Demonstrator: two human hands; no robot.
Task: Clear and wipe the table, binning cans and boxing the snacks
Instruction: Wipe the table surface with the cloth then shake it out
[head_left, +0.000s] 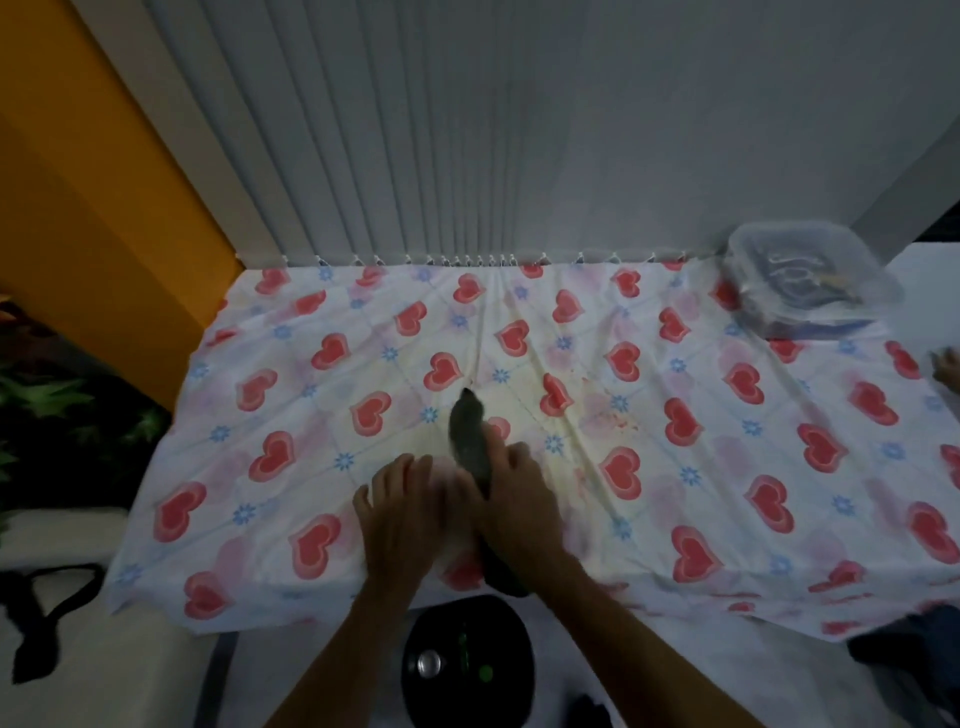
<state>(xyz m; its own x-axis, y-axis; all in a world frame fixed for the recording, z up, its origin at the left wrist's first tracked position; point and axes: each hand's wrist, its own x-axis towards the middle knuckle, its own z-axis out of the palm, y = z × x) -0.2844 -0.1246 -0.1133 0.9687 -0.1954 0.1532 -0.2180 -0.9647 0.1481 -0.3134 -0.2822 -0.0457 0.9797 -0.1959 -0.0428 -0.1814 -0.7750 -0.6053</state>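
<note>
The table (675, 467) carries a white cloth printed with red hearts. My right hand (519, 499) grips a dark grey wiping cloth (470, 436) that lies stretched on the tablecloth near the front middle. My left hand (400, 509) rests flat with fingers spread on the tablecloth just left of the grey cloth. A clear lidded plastic box (800, 275) with dark packets inside stands at the back right corner. Below the front edge, a black bin (467, 665) holds cans, one silver can top showing.
White vertical blinds (441, 156) hang behind the table and an orange wall (78, 234) stands at the left. Another person's fingers (948, 366) show at the right edge. A black strap (41, 613) lies on the floor at the left.
</note>
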